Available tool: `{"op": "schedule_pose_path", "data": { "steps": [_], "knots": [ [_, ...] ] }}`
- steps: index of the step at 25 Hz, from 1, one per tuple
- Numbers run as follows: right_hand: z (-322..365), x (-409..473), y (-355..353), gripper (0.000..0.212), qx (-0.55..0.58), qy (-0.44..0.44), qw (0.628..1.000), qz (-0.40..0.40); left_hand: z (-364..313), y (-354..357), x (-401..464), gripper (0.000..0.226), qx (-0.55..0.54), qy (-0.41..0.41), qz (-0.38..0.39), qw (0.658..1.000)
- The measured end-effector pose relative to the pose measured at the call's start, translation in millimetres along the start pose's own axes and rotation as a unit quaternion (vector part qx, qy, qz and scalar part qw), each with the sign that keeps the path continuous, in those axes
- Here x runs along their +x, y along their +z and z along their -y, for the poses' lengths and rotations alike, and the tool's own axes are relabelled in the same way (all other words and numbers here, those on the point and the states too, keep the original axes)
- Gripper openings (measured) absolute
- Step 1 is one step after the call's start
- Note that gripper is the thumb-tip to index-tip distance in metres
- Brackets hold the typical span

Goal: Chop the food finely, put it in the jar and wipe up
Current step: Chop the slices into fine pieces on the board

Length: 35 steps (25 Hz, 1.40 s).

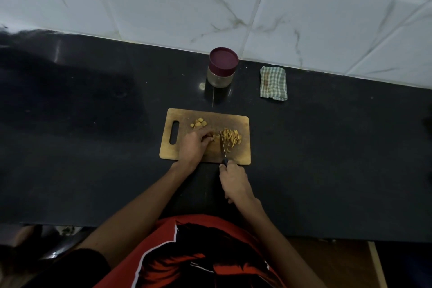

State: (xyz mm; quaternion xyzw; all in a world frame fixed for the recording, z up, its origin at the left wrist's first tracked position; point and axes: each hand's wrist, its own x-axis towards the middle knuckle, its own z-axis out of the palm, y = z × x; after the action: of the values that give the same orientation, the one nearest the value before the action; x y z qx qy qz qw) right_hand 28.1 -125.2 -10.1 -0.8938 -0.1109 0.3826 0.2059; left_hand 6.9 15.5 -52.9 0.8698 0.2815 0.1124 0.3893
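Head view, looking down on a dark bench (93, 147) backed by a white marbled tile wall (304, 18). A wooden cutting board (243, 154) with a handle slot at its left end lies at the centre of the bench. The left hand (195, 145) rests on the board, fingers curled over a small piece of yellow food (211, 139) and pinning it down. The right hand (235, 181), just off the board's near edge, grips the dark handle of a knife (223, 147); the blade runs away from the person and stands just right of the left fingertips. A pile of chopped strips (231, 138) lies right of the blade, and a few uncut slices (198, 123) sit toward the far left of the board. Beyond the board, near the wall, stands a glass jar (218, 78) with its maroon lid (223, 59) on. A folded checked cloth (273, 83) lies to the jar's right, apart from it.
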Motion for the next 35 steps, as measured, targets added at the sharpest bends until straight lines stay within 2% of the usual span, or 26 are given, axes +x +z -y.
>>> {"op": "schedule_pose_path", "data": {
  "steps": [3,10,12,15,17,22,25,27,30,35],
  "knots": [
    [5,0,-1,0.028,0.019,0.004,1.000,0.019,0,-4,-1,0.028,-0.014,0.007,-0.003,1.000],
    [-6,-3,-2,0.024,0.161,0.021,0.986,0.046,4,0,1,0.025,0.009,0.016,-0.006,1.000],
    [-12,-5,-2,0.023,0.223,0.041,0.971,0.073,4,1,1,0.026,0.009,0.015,-0.006,1.000],
    [-16,-11,-8,0.022,0.344,0.068,0.928,0.124,4,0,1,0.027,0.007,0.020,-0.013,1.000],
    [-16,-15,-12,0.021,0.371,0.073,0.915,0.142,3,0,0,0.028,0.009,0.027,-0.013,1.000],
    [-10,-10,-11,0.023,0.339,0.062,0.930,0.127,5,1,2,0.026,0.006,0.016,-0.007,1.000],
    [-8,-4,-7,0.026,0.210,0.015,0.975,0.076,5,1,2,0.025,-0.001,0.011,0.001,1.000],
    [-4,-1,-5,0.025,0.133,-0.016,0.990,0.055,5,2,2,0.024,0.002,0.012,-0.006,1.000],
    [2,3,-4,0.027,0.078,-0.037,0.995,0.043,5,3,2,0.022,0.003,0.009,-0.016,1.000],
    [1,7,-2,0.029,0.057,-0.045,0.997,0.033,5,4,3,0.021,0.010,0.012,-0.013,1.000]
  ]
}}
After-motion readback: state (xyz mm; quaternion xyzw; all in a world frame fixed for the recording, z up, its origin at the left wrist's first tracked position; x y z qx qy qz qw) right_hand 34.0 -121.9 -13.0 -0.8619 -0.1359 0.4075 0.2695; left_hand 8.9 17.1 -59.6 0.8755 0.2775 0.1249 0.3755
